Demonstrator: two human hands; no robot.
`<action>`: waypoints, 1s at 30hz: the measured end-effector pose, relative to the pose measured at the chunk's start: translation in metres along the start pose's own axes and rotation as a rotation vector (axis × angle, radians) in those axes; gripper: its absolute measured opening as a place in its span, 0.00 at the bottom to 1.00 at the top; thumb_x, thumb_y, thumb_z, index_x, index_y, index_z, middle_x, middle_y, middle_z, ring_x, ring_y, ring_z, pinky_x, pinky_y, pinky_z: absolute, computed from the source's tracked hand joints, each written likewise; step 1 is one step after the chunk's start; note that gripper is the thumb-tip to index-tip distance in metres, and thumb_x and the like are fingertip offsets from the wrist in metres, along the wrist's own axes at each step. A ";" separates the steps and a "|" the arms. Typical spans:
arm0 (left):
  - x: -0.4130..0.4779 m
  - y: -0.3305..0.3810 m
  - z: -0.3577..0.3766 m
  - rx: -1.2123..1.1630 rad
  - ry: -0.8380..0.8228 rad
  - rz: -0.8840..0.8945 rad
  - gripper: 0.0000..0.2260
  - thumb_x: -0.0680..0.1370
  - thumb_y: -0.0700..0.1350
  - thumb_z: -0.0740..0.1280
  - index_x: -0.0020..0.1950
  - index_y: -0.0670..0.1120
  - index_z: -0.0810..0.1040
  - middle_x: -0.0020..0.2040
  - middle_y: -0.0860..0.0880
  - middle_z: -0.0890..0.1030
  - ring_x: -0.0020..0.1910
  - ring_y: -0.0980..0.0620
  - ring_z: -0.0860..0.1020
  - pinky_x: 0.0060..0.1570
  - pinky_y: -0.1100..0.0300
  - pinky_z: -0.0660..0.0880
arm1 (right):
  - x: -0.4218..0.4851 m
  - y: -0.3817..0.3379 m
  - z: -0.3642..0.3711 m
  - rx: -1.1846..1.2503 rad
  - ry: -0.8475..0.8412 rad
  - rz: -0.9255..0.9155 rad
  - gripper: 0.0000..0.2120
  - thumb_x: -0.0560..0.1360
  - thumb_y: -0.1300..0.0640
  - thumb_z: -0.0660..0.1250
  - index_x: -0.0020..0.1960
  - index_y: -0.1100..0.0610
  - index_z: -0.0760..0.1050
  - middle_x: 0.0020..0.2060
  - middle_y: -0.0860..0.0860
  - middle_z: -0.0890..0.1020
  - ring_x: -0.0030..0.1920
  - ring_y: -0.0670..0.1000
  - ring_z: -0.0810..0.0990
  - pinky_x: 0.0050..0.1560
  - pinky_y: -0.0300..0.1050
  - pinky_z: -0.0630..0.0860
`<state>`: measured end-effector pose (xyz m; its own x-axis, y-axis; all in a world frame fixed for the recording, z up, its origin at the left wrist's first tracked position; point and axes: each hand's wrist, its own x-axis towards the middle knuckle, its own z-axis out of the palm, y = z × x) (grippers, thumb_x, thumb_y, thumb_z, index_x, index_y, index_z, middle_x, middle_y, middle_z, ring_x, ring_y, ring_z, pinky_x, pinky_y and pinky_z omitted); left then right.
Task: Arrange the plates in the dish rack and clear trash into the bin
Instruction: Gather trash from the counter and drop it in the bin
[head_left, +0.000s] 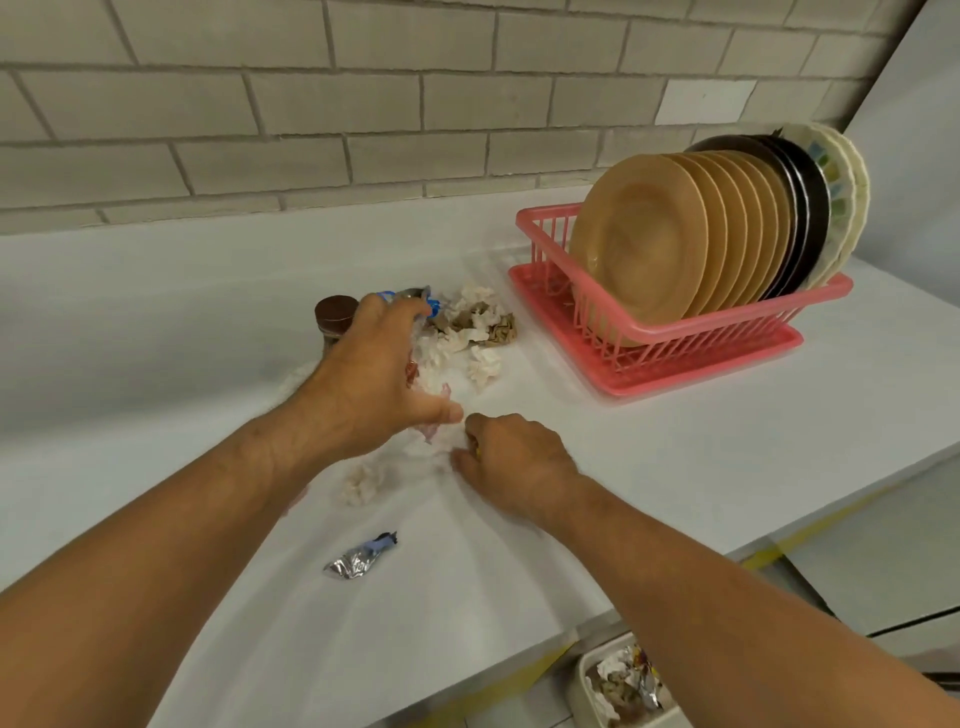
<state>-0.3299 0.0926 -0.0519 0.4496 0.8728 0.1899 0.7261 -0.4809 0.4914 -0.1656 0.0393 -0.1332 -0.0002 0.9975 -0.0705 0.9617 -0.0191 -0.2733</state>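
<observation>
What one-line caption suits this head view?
Left hand and right hand reach into crumpled trash on a white counter beside a pink dish rack full of plates.

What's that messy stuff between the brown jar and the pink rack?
Crumpled tissues and brown paper scraps, heaped on the counter, in the head view. The left hand reaches in next to the jar.

Your left hand (374, 374) covers part of the trash (478, 332) and the lower half of the jar (335, 314) just beyond it. Your right hand (514, 457) curls its fingers under, hiding whether they hold anything. The bin (575, 691) below your right forearm is cut off at the frame's bottom edge.
</observation>
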 end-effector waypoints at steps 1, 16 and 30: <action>-0.002 -0.001 0.002 0.007 -0.027 -0.009 0.44 0.64 0.55 0.79 0.72 0.55 0.57 0.57 0.55 0.61 0.48 0.55 0.69 0.45 0.64 0.67 | -0.001 0.003 0.000 0.020 0.008 -0.001 0.11 0.76 0.42 0.58 0.44 0.49 0.65 0.39 0.49 0.73 0.38 0.55 0.74 0.35 0.45 0.64; 0.002 0.038 0.025 -0.297 -0.002 0.010 0.06 0.76 0.44 0.68 0.50 0.55 0.76 0.35 0.52 0.78 0.30 0.54 0.79 0.29 0.55 0.80 | -0.050 0.070 -0.044 0.339 0.134 0.126 0.17 0.75 0.60 0.58 0.51 0.45 0.82 0.51 0.41 0.82 0.51 0.44 0.78 0.53 0.39 0.73; -0.028 0.215 0.131 -0.354 -0.076 0.048 0.10 0.75 0.41 0.67 0.51 0.56 0.76 0.45 0.57 0.80 0.45 0.57 0.80 0.45 0.60 0.78 | -0.152 0.230 -0.075 0.521 0.305 0.173 0.10 0.66 0.50 0.73 0.36 0.47 0.71 0.31 0.44 0.75 0.28 0.39 0.74 0.24 0.29 0.64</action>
<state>-0.1182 -0.0455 -0.0631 0.5259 0.8349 0.1622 0.4845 -0.4509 0.7496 0.0757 -0.1112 -0.1137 0.2957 0.9501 0.0998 0.6812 -0.1364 -0.7193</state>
